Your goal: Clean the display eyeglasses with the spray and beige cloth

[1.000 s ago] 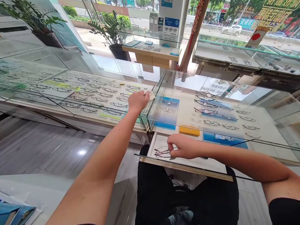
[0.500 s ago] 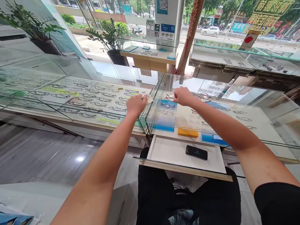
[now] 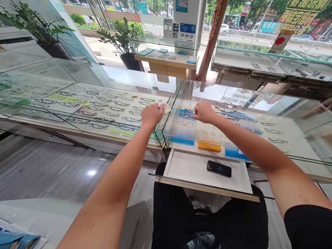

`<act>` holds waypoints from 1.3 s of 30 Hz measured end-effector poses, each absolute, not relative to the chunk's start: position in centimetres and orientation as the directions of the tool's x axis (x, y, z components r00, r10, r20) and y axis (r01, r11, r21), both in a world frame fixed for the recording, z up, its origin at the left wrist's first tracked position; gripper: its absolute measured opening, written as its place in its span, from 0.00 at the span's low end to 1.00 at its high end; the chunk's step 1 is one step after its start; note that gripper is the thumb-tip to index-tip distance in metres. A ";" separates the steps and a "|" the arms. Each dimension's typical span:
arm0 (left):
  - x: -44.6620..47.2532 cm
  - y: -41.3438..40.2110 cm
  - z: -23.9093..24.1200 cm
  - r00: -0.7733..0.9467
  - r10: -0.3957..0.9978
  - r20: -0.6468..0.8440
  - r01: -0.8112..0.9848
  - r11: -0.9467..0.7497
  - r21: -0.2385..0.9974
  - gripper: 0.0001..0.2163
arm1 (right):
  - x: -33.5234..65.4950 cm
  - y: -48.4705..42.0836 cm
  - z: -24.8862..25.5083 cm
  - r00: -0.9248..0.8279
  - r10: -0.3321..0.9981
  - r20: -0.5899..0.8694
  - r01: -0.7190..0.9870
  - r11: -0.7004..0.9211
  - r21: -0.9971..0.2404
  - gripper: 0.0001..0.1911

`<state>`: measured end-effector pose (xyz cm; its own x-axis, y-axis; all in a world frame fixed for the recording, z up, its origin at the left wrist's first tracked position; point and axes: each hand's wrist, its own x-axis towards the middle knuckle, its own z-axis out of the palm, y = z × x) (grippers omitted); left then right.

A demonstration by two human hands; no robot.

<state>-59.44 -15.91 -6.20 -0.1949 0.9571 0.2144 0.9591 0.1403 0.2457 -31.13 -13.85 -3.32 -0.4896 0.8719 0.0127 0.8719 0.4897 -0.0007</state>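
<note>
My left hand (image 3: 151, 115) rests on the glass top of the display case (image 3: 109, 86), closed on a small pale cloth (image 3: 165, 108) near the case's corner. My right hand (image 3: 205, 112) reaches over the neighbouring glass case (image 3: 259, 100) and pinches a pair of thin-framed glasses (image 3: 189, 112) above a blue display mat (image 3: 184, 126). Rows of eyeglasses (image 3: 103, 105) lie under the glass on both sides.
A pulled-out tray (image 3: 186, 169) below holds a black case (image 3: 219, 168); a yellow case (image 3: 209, 145) lies at the shelf edge. Potted plants (image 3: 124, 38) and further counters (image 3: 168, 58) stand behind. Grey floor lies to the left. My dark-trousered legs are under the tray.
My right hand lifted the glasses from the pulled-out tray to the top of the case, then lowered slightly. The black case on the tray came into sight. My left hand stayed on the cloth.
</note>
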 end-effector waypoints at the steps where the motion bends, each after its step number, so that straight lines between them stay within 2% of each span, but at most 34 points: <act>1: -59.4 -15.9 -6.1 -0.194 0.957 0.213 0.959 0.139 0.248 0.25 | -31.1 -13.8 -3.3 -0.488 0.873 0.015 0.873 0.488 -0.004 0.10; 19: -59.3 -16.1 -6.0 -0.202 0.958 0.205 0.962 0.154 0.227 0.24 | -31.0 -15.8 -3.4 -0.485 0.866 0.125 0.858 0.498 -0.123 0.09; 22: -59.3 -16.0 -6.1 -0.200 0.958 0.206 0.962 0.152 0.227 0.24 | -31.8 -18.8 -1.6 -0.487 0.841 0.234 0.822 0.532 -0.203 0.14; 24: -59.3 -16.0 -6.2 -0.196 0.956 0.217 0.963 0.146 0.226 0.24 | -32.6 -22.2 -0.6 -0.535 0.783 0.317 0.726 0.618 -0.301 0.12; 25: -59.4 -15.9 -6.3 -0.196 0.955 0.223 0.964 0.145 0.225 0.24 | -33.0 -24.1 -0.5 -0.585 0.752 0.304 0.665 0.659 -0.350 0.10; 27: -59.5 -15.9 -6.4 -0.197 0.953 0.229 0.965 0.147 0.219 0.24 | -34.0 -27.8 -1.3 -0.728 0.663 0.174 0.543 0.713 -0.444 0.06; 29: -59.5 -15.8 -6.4 -0.195 0.954 0.228 0.966 0.146 0.214 0.24 | -34.8 -30.4 -3.6 -0.832 0.551 0.066 0.442 0.730 -0.521 0.07; 31: -59.5 -15.9 -6.3 -0.191 0.955 0.225 0.967 0.144 0.211 0.24 | -35.4 -31.3 -7.0 -0.855 0.518 0.003 0.428 0.710 -0.559 0.09; 34: -59.3 -16.0 -6.2 -0.193 0.957 0.217 0.966 0.146 0.215 0.23 | -35.9 -29.3 -12.3 -0.757 0.650 -0.065 0.579 0.621 -0.528 0.08; 39: -59.2 -16.1 -6.1 -0.195 0.960 0.200 0.964 0.150 0.219 0.23 | -35.7 -20.8 -17.7 -0.519 0.855 -0.003 0.771 0.466 -0.434 0.08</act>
<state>-59.23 -16.14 -6.08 -0.1952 0.9602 0.1999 0.9640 0.1503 0.2193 -35.71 -20.84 -17.66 -0.5187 0.8550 -0.0034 0.7710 0.4660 -0.4341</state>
